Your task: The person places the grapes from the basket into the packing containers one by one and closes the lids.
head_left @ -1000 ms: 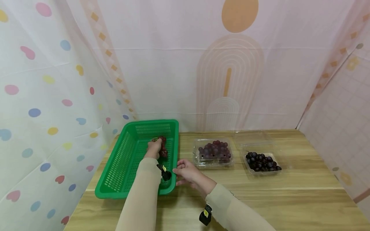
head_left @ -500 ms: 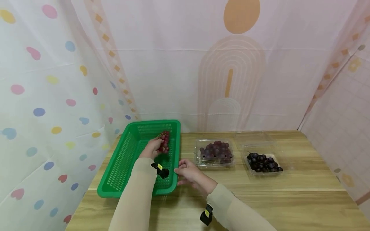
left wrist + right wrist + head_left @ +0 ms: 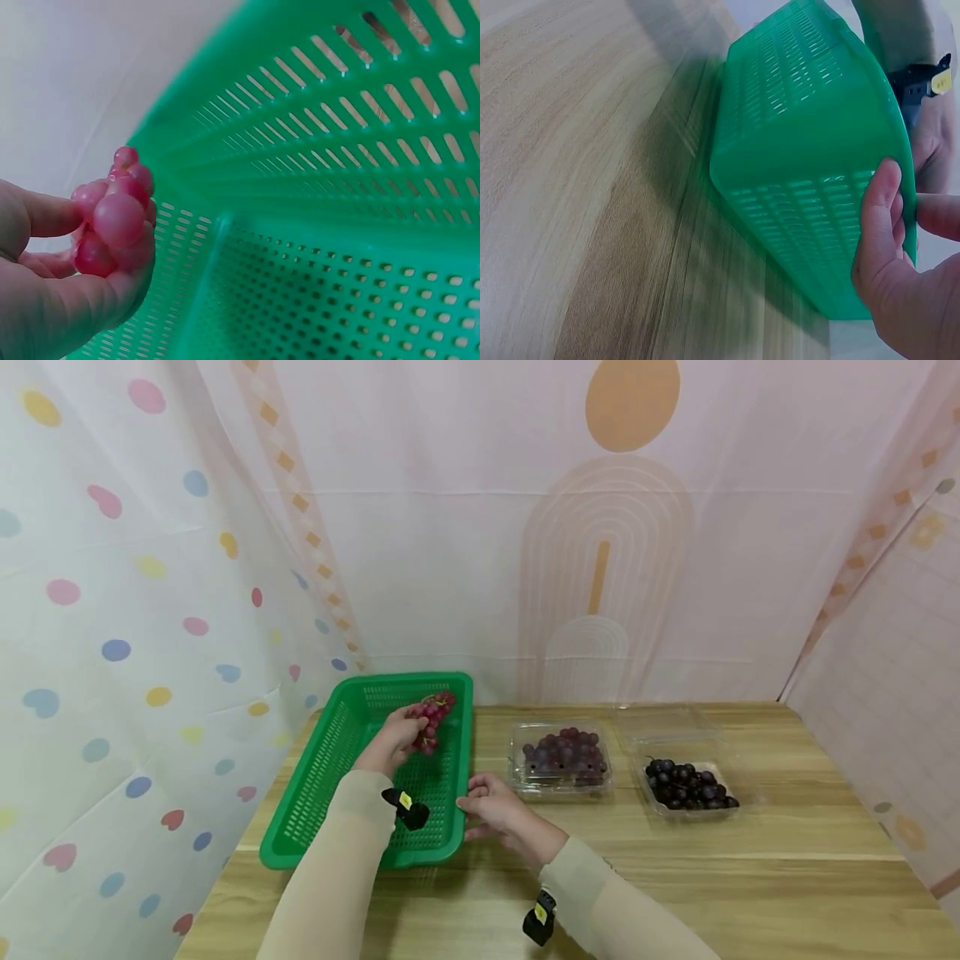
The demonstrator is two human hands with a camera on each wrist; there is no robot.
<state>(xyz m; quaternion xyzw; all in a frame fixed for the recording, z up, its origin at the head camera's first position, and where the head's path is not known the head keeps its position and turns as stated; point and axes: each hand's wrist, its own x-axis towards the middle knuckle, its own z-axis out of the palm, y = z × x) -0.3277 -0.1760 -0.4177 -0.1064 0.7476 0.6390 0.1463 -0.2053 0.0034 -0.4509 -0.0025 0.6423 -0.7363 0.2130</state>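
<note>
We judge that the red grapes (image 3: pixel 437 717) could shed loose berries or slip, because our left hand (image 3: pixel 396 739) pinches only one side of the bunch between thumb and fingers while the rest hangs free. They sit over the far right part of the green basket (image 3: pixel 273 852), seemingly lifted above its floor, so a sideways swing might knock them against the right wall. If the right hand (image 3: pixel 501 814) tugged unevenly, the basket could skid or tip. Our left forearm reaches in over the near side, pointing far and slightly right. Our right forearm slants in from the near right, its hand gripping the right rim near the near corner, thumb and fingers on opposite faces.
</note>
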